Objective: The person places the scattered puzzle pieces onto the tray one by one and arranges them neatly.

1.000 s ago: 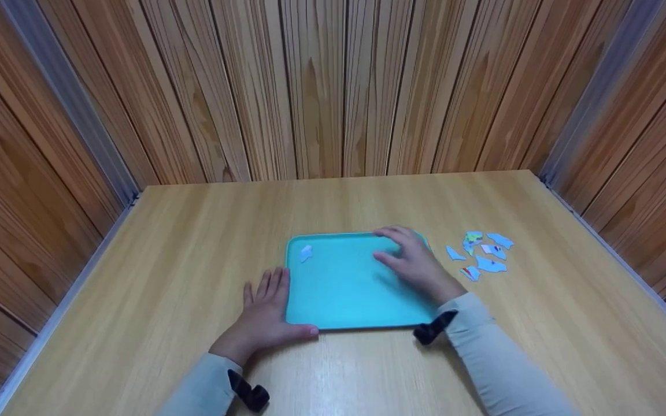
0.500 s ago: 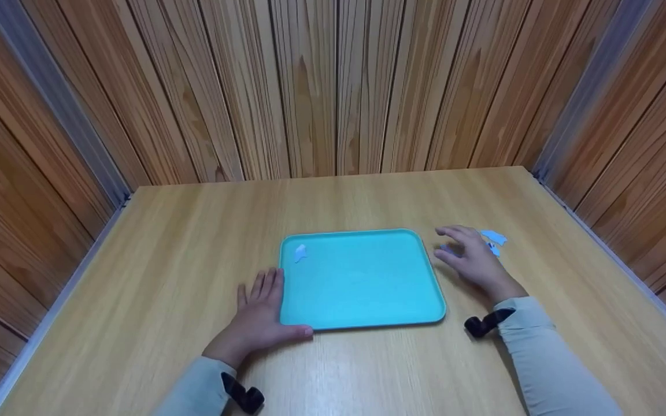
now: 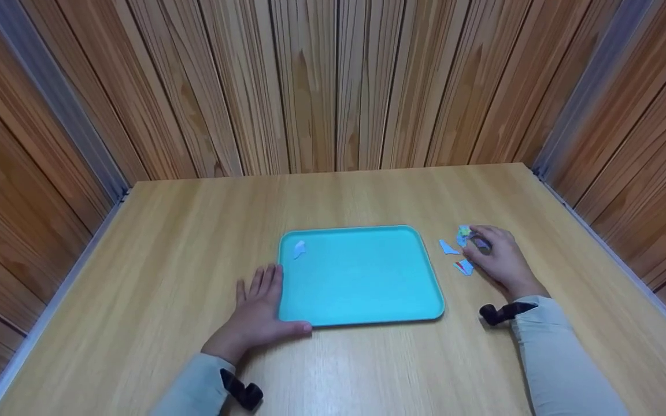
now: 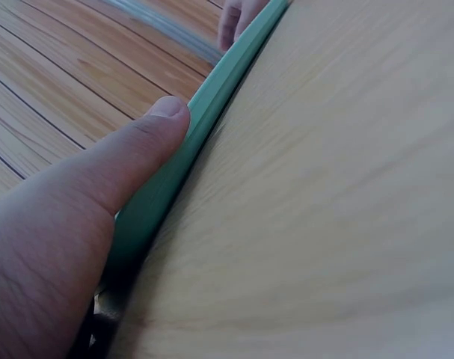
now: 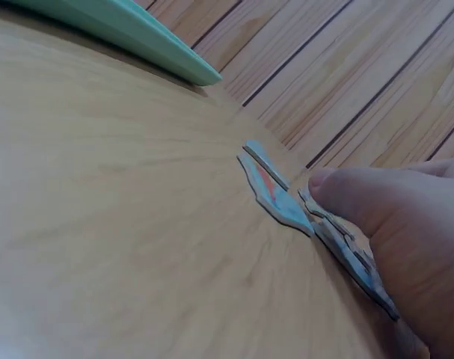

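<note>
A turquoise tray (image 3: 362, 277) lies on the table with one small pale-blue jigsaw piece (image 3: 299, 249) near its far left corner. My left hand (image 3: 258, 312) rests at the tray's near left corner, fingers spread along the left side and thumb against the front rim (image 4: 204, 112). To the right of the tray, my right hand (image 3: 506, 263) is low over a cluster of flat jigsaw pieces. A gap shows between its thumb and forefinger. Around it lie a green-and-yellow piece (image 3: 463, 232), a blue piece (image 3: 447, 247) and a red-marked piece (image 5: 275, 196). The hand partly hides the others.
The wooden table (image 3: 367, 364) runs back to a plank wall (image 3: 333, 86). More plank walls stand at the left and right, with grey metal strips at the corners. Black wrist mounts (image 3: 241, 391) sit on both sleeves.
My right hand has moved from above the tray rightwards to the jigsaw pieces and lowered among them. The left hand stays at the tray's corner. The head view has shifted slightly.
</note>
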{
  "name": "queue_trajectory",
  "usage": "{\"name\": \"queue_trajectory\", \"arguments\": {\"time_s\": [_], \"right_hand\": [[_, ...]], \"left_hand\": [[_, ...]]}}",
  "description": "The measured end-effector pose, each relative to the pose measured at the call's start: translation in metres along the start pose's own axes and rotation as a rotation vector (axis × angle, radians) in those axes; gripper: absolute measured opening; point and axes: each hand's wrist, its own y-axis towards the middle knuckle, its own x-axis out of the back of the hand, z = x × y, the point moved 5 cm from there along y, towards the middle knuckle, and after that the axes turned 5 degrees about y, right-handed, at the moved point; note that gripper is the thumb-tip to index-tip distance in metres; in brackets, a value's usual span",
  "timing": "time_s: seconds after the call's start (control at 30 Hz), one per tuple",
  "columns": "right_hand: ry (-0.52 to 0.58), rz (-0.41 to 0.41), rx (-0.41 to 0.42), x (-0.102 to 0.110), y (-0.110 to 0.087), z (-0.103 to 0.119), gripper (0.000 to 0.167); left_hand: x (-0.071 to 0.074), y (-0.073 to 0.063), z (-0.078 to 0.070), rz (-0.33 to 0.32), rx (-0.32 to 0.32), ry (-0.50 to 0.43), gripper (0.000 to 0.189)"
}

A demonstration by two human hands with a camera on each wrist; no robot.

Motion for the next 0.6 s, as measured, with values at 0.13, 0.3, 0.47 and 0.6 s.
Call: {"name": "queue_trajectory", "arguments": {"time_s": [0.13,0.3,0.47,0.6], "right_hand": [[-0.054,-0.013,-0.004,0.0004,0.0003,-0.0031,0.059],[-0.061,0.005,0.001,-0.0034,0.0007,-0.0032,0.061],[-0.072,0.007,-0.01,-0.002,0.0022,-0.0026,0.062],[-0.072,0.005,-0.009,-0.0001,0.0033,-0.002,0.062]], "left_hand": [[-0.0022,-0.0008,0.0,0.004,-0.002,-0.006,0.138],[-0.002,-0.0031,0.0009,0.011,0.004,-0.012,0.137],[0.0012,-0.0015,0.0011,0.005,0.005,-0.008,0.137],[0.0026,0.0001,0.0008,0.01,0.0,-0.008,0.137]]}}
